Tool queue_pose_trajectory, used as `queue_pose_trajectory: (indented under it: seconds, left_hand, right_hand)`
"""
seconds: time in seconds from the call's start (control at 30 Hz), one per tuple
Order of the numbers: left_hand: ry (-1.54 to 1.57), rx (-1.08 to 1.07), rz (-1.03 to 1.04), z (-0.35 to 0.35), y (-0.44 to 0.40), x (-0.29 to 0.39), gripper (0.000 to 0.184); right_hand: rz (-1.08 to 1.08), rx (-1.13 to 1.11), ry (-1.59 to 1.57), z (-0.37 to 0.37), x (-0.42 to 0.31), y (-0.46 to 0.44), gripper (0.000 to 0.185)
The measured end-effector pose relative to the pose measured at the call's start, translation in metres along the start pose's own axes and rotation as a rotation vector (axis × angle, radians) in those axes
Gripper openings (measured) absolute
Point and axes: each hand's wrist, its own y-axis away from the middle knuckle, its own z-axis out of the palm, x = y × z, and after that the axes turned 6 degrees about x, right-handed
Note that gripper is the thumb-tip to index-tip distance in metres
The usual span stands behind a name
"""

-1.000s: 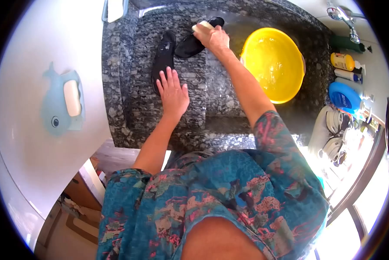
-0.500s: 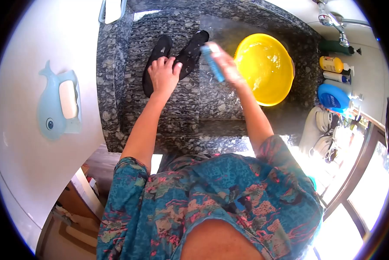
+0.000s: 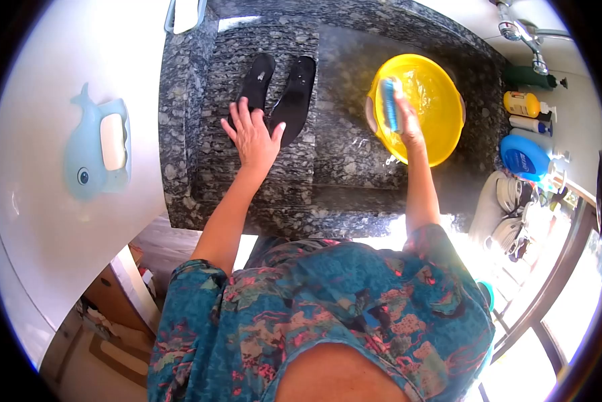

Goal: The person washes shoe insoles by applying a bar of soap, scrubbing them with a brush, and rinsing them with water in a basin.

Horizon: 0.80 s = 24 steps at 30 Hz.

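Two black insoles lie side by side on the ribbed stone slab: the left insole (image 3: 258,79) and the right insole (image 3: 295,100). My left hand (image 3: 252,137), fingers spread, rests at their lower ends and hides part of the left one. My right hand (image 3: 409,120) is closed round a blue brush (image 3: 390,106) over the left side of the yellow basin (image 3: 446,127), which holds water. The basin stands in the dark stone sink (image 3: 348,134).
A whale-shaped holder (image 3: 83,147) with a soap bar (image 3: 112,142) is at the left. Along the right are a tap (image 3: 532,47), a yellow bottle (image 3: 520,103), a blue bottle (image 3: 523,157) and a pair of shoes (image 3: 512,214).
My right hand first held pale soap on an insole, then the blue brush, which has moved right over the basin. The right insole has turned more upright, beside the left one.
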Motion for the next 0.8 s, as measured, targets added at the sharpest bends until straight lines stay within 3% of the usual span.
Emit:
queue_pose_trajectory:
  seconds: [0.03,0.1,0.17,0.23,0.3,0.37,0.43,0.5,0.57,0.6,0.63,0.7,0.77,0.8]
  left_hand:
    - [-0.061,0.023,-0.046,0.007,0.002,-0.002,0.075]
    - [-0.174,0.077,-0.13,0.029,0.004,-0.007,0.084]
    - [-0.179,-0.039,-0.14,0.032,0.014,-0.008,0.088]
    - [-0.183,-0.047,-0.095,0.028,0.024,-0.012,0.087]
    - [-0.17,-0.063,-0.096,0.02,0.032,-0.012,0.086]
    - [-0.16,-0.07,-0.083,0.019,0.031,-0.013,0.085]
    - [-0.162,-0.082,-0.08,0.021,0.03,-0.016,0.085]
    - [-0.175,-0.114,-0.079,0.023,0.031,-0.015,0.086]
    - [-0.165,-0.103,-0.085,0.019,0.026,-0.012,0.085]
    - [-0.17,-0.118,-0.093,0.018,0.023,-0.01,0.085]
    - [-0.176,-0.137,-0.102,0.016,0.026,-0.009,0.085]
    - [-0.194,-0.141,-0.107,0.02,0.022,-0.013,0.085]
    - [-0.189,-0.156,-0.119,0.021,0.025,-0.012,0.085]
    - [-0.189,-0.17,-0.122,0.021,0.023,-0.009,0.086]
  right_hand:
    - [-0.003,-0.197,0.039,0.024,-0.02,0.012,0.059]
    - [-0.261,-0.37,0.296,0.107,-0.062,0.052,0.059]
    - [-0.722,-0.296,0.859,0.161,-0.049,0.051,0.055]
    - [-0.915,-0.118,1.21,0.201,-0.019,0.044,0.049]
    - [-0.917,-0.002,1.314,0.214,-0.009,0.039,0.052]
    - [-0.736,-0.056,1.25,0.223,-0.012,0.039,0.053]
    - [-0.801,-0.142,1.11,0.232,-0.012,0.061,0.054]
    - [-0.919,-0.272,1.392,0.245,-0.007,0.062,0.05]
    - [-0.966,-0.198,1.426,0.255,-0.02,0.031,0.05]
    - [-0.949,-0.059,1.543,0.265,-0.019,-0.004,0.051]
    - [-0.827,-0.042,1.467,0.269,-0.027,-0.033,0.045]
    - [-0.859,-0.094,1.387,0.276,-0.037,-0.049,0.038]
    - [-0.716,-0.17,1.427,0.276,-0.068,0.003,0.033]
    - [-0.853,-0.259,1.441,0.273,-0.051,0.013,0.038]
